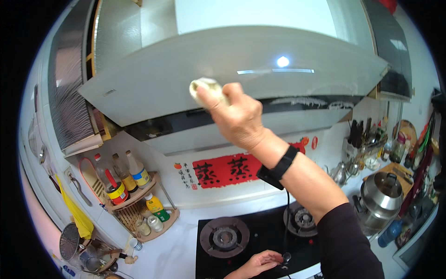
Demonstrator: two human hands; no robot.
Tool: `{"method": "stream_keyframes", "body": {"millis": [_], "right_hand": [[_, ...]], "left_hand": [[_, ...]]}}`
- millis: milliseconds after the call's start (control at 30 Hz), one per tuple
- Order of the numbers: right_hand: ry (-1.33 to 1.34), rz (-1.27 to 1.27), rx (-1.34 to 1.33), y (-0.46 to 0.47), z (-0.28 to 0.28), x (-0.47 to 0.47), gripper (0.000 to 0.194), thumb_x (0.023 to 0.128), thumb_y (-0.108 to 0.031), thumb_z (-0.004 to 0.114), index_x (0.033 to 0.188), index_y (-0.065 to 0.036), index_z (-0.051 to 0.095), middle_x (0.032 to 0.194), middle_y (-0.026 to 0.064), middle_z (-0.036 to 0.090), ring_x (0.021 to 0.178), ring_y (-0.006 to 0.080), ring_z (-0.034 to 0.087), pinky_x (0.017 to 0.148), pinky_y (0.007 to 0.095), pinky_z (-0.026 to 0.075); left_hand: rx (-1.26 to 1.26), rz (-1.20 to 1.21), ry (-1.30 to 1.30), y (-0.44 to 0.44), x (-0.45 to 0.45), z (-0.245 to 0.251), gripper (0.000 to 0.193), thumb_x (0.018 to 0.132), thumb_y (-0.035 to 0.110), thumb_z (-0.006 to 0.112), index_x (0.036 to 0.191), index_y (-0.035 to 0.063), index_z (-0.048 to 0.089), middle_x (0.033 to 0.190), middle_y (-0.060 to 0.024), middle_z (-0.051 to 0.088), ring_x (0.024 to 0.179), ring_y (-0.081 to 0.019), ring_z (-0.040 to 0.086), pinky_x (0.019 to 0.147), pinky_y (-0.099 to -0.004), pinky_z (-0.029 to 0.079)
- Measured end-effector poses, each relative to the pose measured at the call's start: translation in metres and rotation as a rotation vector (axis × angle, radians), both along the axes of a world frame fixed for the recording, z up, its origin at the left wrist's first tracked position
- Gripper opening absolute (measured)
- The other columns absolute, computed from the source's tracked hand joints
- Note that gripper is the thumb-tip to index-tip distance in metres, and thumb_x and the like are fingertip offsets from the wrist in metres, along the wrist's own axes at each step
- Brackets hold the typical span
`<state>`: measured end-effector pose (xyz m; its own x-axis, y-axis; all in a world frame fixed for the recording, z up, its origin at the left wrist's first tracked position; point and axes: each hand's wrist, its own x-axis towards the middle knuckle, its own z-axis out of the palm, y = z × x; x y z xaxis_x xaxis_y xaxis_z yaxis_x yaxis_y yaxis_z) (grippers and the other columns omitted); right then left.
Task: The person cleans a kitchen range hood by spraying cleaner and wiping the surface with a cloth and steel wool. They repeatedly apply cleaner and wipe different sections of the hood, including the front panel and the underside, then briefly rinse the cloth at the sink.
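Note:
My right hand [240, 115], at the end of a raised forearm with a black wristband, is closed on a pale crumpled cloth [205, 89]. The cloth lies at the grey front panel of the range hood [156, 82], left of a bright light reflection. Whitish streaks mark the hood's dark lower strip on the right. Low in the view, my left hand [261, 263] rests over the front of the black gas hob [271, 223], its thumb and fingers apart, with the fingertips beside a small round knob [286, 257]. Whether they touch the knob is unclear.
Bottles and jars stand on a corner shelf [163, 223] at left, near a hanging yellow cloth [75, 212]. A metal steamer pot [379, 202] stands right of the hob. A utensil rack [362, 146] is behind it. Cabinets flank the hood. A dark cable hangs over the hob.

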<state>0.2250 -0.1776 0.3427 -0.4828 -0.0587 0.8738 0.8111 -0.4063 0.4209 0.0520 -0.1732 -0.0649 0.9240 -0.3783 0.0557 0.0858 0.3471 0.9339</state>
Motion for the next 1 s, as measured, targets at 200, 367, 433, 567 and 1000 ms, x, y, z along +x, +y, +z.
{"method": "stream_keyframes", "body": {"millis": [200, 367, 433, 567, 1000], "right_hand": [[-0.034, -0.156, -0.014, -0.001, 0.016, -0.002, 0.041, 0.073, -0.005, 0.064, 0.112, -0.019, 0.065, 0.075, 0.0050, 0.048, 0.051, 0.0197, 0.052, 0.045, 0.0334, 0.043], [0.094, -0.223, 0.104, -0.054, 0.006, 0.021, 0.049, 0.067, 0.001, 0.070, 0.110, -0.023, 0.066, 0.077, 0.0035, 0.048, 0.052, 0.0203, 0.054, 0.045, 0.0337, 0.048], [0.164, -0.158, 0.097, -0.068, 0.003, 0.025, 0.051, 0.068, 0.000, 0.071, 0.113, -0.023, 0.066, 0.079, 0.0042, 0.050, 0.055, 0.0214, 0.056, 0.046, 0.0336, 0.049], [0.115, -0.135, 0.079, -0.053, 0.002, 0.017, 0.052, 0.068, -0.001, 0.073, 0.116, -0.021, 0.065, 0.080, 0.0050, 0.051, 0.057, 0.0218, 0.057, 0.046, 0.0338, 0.049], [0.300, -0.155, 0.199, -0.150, -0.020, 0.075, 0.046, 0.079, -0.002, 0.072, 0.122, -0.016, 0.064, 0.090, 0.0090, 0.058, 0.079, 0.0237, 0.061, 0.066, 0.0345, 0.052]], "left_hand": [[0.020, 0.082, -0.281, 0.020, -0.010, 0.021, 0.031, 0.093, 0.005, 0.063, 0.123, 0.0030, 0.055, 0.107, -0.0081, 0.066, 0.100, -0.0173, 0.064, 0.086, -0.0319, 0.052], [0.082, 0.302, -0.395, 0.069, -0.041, 0.071, 0.032, 0.092, 0.003, 0.063, 0.122, -0.0010, 0.054, 0.100, -0.0105, 0.066, 0.090, -0.0173, 0.064, 0.082, -0.0300, 0.052], [0.225, 0.494, -0.476, 0.108, -0.060, 0.117, 0.025, 0.091, -0.002, 0.062, 0.116, -0.0025, 0.057, 0.106, -0.0133, 0.066, 0.101, -0.0202, 0.065, 0.090, -0.0354, 0.053], [0.241, 0.847, -0.965, 0.146, -0.100, 0.217, 0.028, 0.087, 0.012, 0.070, 0.108, -0.0011, 0.056, 0.091, -0.0140, 0.063, 0.080, -0.0223, 0.065, 0.076, -0.0360, 0.055], [0.658, 1.313, -1.363, 0.099, -0.162, 0.276, 0.035, 0.088, 0.030, 0.062, 0.107, 0.0033, 0.052, 0.089, -0.0089, 0.049, 0.075, -0.0185, 0.049, 0.074, -0.0350, 0.043]]}}
